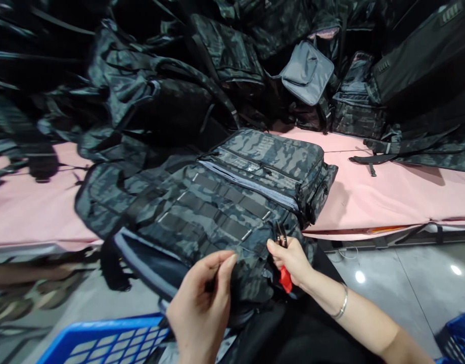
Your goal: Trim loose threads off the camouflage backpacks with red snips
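A camouflage backpack (217, 207) lies in front of me, partly over the table's front edge, with grey-lined openings at its top flap and lower left side. My left hand (205, 298) is closed in a pinch over its lower part, thumb against forefinger; whatever may be between them is too small to see. At the backpack's right side, my right hand (291, 258) is closed around what looks like thread snips (281, 235). Their dark metal tips stick out above the fist and a red piece (285, 279) shows below it.
Many dark camouflage backpacks (152, 96) are piled along the back of the pink-covered table (387, 197). One grey-lined flap (308, 73) hangs open. A blue plastic basket (114, 338) stands at lower left, another blue basket (462, 328) at lower right. A blurred arm (31, 273) shows at left.
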Action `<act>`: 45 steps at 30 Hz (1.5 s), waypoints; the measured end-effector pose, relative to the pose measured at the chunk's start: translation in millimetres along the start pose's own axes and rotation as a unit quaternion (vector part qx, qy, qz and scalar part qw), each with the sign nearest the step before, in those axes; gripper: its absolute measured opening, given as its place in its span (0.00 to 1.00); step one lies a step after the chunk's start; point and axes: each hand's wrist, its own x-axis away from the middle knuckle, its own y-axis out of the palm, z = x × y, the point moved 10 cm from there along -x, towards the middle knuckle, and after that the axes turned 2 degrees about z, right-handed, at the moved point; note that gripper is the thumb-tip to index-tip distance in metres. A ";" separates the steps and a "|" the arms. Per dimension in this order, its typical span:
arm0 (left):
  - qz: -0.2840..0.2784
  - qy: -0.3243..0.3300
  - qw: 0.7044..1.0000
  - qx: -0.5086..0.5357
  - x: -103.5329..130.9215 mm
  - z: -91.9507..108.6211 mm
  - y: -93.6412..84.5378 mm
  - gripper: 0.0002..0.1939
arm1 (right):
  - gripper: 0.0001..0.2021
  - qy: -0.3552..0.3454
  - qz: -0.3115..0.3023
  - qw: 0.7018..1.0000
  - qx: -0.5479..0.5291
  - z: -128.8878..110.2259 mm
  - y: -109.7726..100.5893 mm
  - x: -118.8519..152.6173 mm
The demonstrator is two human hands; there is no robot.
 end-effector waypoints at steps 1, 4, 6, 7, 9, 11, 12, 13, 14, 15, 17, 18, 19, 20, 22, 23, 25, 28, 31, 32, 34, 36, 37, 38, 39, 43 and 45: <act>0.016 0.008 1.000 -0.013 -5.0 -2.3 -3.4 0.12 | 0.26 0.000 -0.005 1.000 0.013 3.6 8.7 -3.5; 0.016 0.073 0.994 -0.076 -17.1 -4.3 3.9 0.09 | 0.25 -0.001 -0.026 0.998 0.057 14.4 30.6 -12.3; 0.010 0.136 0.981 -0.135 -18.6 -2.3 13.4 0.07 | 0.25 0.009 -0.056 0.996 0.075 21.9 39.9 -13.9; 0.020 0.158 0.976 -0.151 -17.0 -1.6 13.9 0.06 | 0.25 0.016 -0.074 0.994 0.082 25.1 42.0 -12.9; 0.078 0.172 0.971 -0.147 -8.3 -0.5 1.5 0.04 | 0.24 0.017 -0.100 0.989 0.108 27.0 38.1 -7.8; 0.140 0.174 0.969 -0.103 9.3 1.8 -18.4 0.06 | 0.21 -0.014 -0.090 0.984 0.152 20.6 22.2 -0.8; 0.150 0.183 0.968 -0.086 20.2 4.1 -25.1 0.07 | 0.20 -0.037 -0.069 0.981 0.180 15.3 10.5 3.4; 0.147 0.195 0.966 -0.083 31.6 7.0 -28.1 0.08 | 0.19 -0.060 -0.042 0.975 0.208 9.7 -2.3 8.1; 0.132 0.211 0.964 -0.098 42.9 9.8 -27.3 0.09 | 0.17 -0.079 -0.017 0.969 0.235 5.3 -14.3 13.4; 0.113 0.224 0.959 -0.130 53.5 11.4 -23.5 0.10 | 0.16 -0.094 0.003 0.961 0.258 2.6 -24.8 19.0; 0.084 0.240 0.943 -0.213 70.8 9.6 -11.8 0.11 | 0.14 -0.116 0.022 0.946 0.303 1.6 -38.6 29.6; 0.076 0.238 0.937 -0.246 76.3 6.4 -5.9 0.10 | 0.14 -0.126 0.025 0.938 0.323 2.3 -42.4 34.3; 0.072 0.231 0.933 -0.268 79.4 2.5 -0.7 0.10 | 0.14 -0.135 0.027 0.930 0.341 3.5 -44.5 38.5; 0.071 0.222 0.931 -0.282 80.6 -0.9 3.7 0.10 | 0.13 -0.146 0.032 0.922 0.357 4.3 -45.8 42.3; 0.077 0.204 0.927 -0.304 78.5 -5.6 10.3 0.09 | 0.12 -0.165 0.043 0.911 0.376 5.3 -46.3 47.9; 0.079 0.197 0.925 -0.316 76.2 -6.8 12.9 0.09 | 0.11 -0.172 0.048 0.907 0.382 5.5 -45.5 49.8; 0.076 0.189 0.919 -0.337 71.0 -7.8 17.5 0.07 | 0.10 -0.188 0.054 0.899 0.391 5.1 -42.8 52.0; 0.069 0.189 0.917 -0.344 67.0 -9.1 20.6 0.04 | 0.09 -0.217 0.060 0.885 0.407 1.6 -38.3 54.1; 0.069 0.211 0.914 -0.338 70.7 -9.8 21.7 0.03 | 0.08 -0.253 0.062 0.867 0.425 -4.4 -33.3 57.3; 0.069 0.218 0.914 -0.335 72.8 -10.5 21.9 0.03 | 0.09 -0.263 0.061 0.862 0.430 -6.2 -31.7 58.5; 0.064 0.221 0.915 -0.331 75.7 -13.5 22.6 0.06 | 0.09 -0.276 0.059 0.854 0.437 -8.8 -29.3 60.2; 0.049 0.208 0.917 -0.336 75.8 -18.0 25.2 0.06 | 0.09 -0.283 0.057 0.849 0.442 -10.2 -27.8 61.0; 0.040 0.199 0.918 -0.341 75.1 -19.8 26.7 0.05 | 0.09 -0.286 0.054 0.847 0.445 -10.4 -26.9 61.0; 0.033 0.192 0.919 -0.343 74.2 -20.7 27.9 0.04 | 0.09 -0.288 0.050 0.844 0.450 -10.1 -25.8 60.6; 0.030 0.186 0.920 -0.344 73.4 -20.8 28.4 0.03 | 0.09 -0.290 0.046 0.840 0.456 -9.5 -24.6 60.1; 0.033 0.175 0.930 -0.322 73.0 -20.7 24.6 0.03 | 0.09 -0.299 0.028 0.813 0.499 -4.4 -18.7 55.9; 0.037 0.169 0.942 -0.288 74.7 -23.6 19.7 0.04 | 0.09 -0.309 0.025 0.793 0.524 -2.8 -15.4 54.8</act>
